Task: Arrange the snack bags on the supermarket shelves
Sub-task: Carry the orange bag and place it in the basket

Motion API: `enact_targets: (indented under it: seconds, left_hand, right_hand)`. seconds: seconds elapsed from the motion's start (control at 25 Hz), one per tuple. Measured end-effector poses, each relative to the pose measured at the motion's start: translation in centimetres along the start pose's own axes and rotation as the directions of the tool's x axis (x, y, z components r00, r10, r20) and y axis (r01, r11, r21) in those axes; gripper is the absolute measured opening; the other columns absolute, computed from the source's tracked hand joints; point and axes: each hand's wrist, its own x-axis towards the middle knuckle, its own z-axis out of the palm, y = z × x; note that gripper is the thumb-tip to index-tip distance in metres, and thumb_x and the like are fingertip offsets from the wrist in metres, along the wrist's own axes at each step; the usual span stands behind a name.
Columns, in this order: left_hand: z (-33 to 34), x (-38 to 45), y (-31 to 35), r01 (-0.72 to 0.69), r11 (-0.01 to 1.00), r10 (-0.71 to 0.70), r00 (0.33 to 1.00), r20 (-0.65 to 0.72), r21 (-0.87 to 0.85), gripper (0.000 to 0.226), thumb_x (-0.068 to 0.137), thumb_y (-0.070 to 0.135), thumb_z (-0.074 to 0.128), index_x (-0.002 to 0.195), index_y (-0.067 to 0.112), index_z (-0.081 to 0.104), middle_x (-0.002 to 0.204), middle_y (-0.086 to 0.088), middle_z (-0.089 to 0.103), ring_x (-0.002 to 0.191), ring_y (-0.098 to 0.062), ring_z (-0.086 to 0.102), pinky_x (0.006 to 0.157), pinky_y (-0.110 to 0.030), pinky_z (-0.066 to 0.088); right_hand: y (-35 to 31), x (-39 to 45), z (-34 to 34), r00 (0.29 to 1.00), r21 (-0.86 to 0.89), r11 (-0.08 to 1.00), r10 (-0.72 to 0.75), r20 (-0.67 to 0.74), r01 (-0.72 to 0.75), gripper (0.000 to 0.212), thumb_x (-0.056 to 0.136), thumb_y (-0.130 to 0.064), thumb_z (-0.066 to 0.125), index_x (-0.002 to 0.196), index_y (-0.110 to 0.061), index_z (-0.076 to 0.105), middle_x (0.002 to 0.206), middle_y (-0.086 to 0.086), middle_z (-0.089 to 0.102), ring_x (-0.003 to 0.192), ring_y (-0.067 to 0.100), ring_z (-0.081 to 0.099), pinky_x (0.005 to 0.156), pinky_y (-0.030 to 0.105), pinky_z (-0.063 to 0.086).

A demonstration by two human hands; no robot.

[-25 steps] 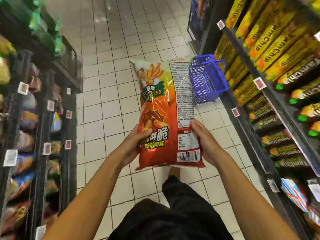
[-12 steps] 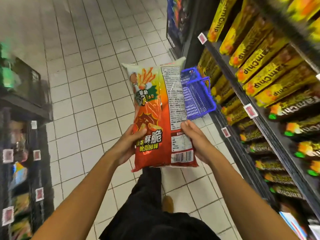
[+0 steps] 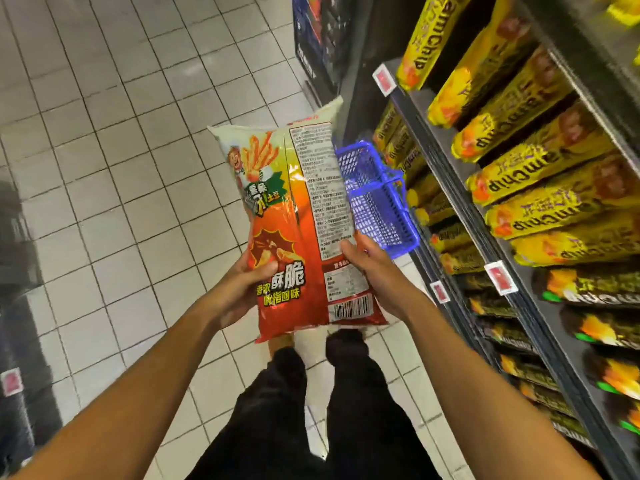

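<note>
While both arms reach forward over the white tiled floor (image 3: 114, 161), the person holds a large orange snack bag (image 3: 294, 220) upright between the two hands, its printed back panel with small text and a barcode turned toward the camera. At the bag's lower left edge, the left hand (image 3: 239, 289) grips it with the thumb curled across the front beside the big white characters and the fingers hidden behind the bag. At the bag's lower right edge, the right hand (image 3: 377, 275) cups the side, with the thumb lying against the printed panel and the remaining fingers wrapped out of sight behind. Just right of the bag and partly hidden by it, a blue shopping basket (image 3: 377, 199) sits at the foot of the shelves (image 3: 519, 271). Those shelves rise to the right of the bag, well apart from it, with rows of yellow chip bags (image 3: 540, 188) on the upper levels and darker bags with orange and green marks (image 3: 606, 327) on the levels beneath; red price tags (image 3: 500, 277) are fixed to the shelf edges. Below the bag, the person's legs in black trousers (image 3: 311, 410) stand on the tiles. Far left of the bag, a blurred dark rack (image 3: 17, 271) fills the edge of view.
</note>
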Motion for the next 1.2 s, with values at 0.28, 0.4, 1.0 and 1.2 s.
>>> enact_targets:
  seconds: [0.28,0.4,1.0,1.2]
  left_hand:
    - [0.6,12.8,1.3,0.001,0.997,-0.015,0.985,-0.171,-0.080,0.101,0.049,0.042,0.096,0.137,0.020,0.052,0.126,-0.012,0.067,0.110,-0.030,0.068,0.081,-0.042,0.059]
    - [-0.9,17.9,-0.1,0.023,0.992,-0.044,0.984,-0.172,-0.122,0.079,0.051,0.041,0.096,0.122,0.028,0.064,0.123,-0.010,0.069,0.109,-0.029,0.069,0.080,-0.040,0.059]
    - [-9.2,30.4,-6.1,0.175,0.971,-0.199,0.970,-0.138,-0.165,0.092,0.039,0.043,0.099,0.122,0.022,0.064,0.120,-0.012,0.071,0.104,-0.030,0.071,0.073,-0.037,0.060]
    - [-10.1,31.4,-4.3,0.206,0.971,-0.216,0.974,-0.069,-0.120,0.088,0.045,0.044,0.097,0.125,0.027,0.063,0.125,-0.013,0.068,0.111,-0.034,0.067,0.080,-0.041,0.059]
  right_hand:
    - [-3.9,14.0,-6.9,0.993,-0.104,0.987,0.121,-0.001,-0.121,0.063,0.085,-0.046,0.061,0.140,-0.016,0.053,0.132,0.007,0.068,0.121,0.028,0.064,0.101,0.045,0.053]
    - [-2.6,20.6,-10.4,0.976,-0.173,0.961,0.211,-0.050,-0.217,0.071,0.086,-0.058,0.055,0.145,-0.018,0.050,0.139,0.004,0.062,0.128,0.027,0.059,0.108,0.049,0.045]
    - [6.1,39.3,-17.8,0.778,0.081,0.982,0.183,-0.601,-0.168,0.015,0.103,-0.029,0.055,0.099,-0.016,0.062,0.099,0.011,0.068,0.073,0.017,0.069,0.048,0.022,0.053]
    - [2.0,43.3,-16.1,0.840,-0.056,0.995,0.040,-0.541,-0.083,0.013,0.104,-0.023,0.054,0.093,-0.019,0.060,0.096,0.004,0.065,0.076,0.015,0.066,0.047,0.020,0.050]
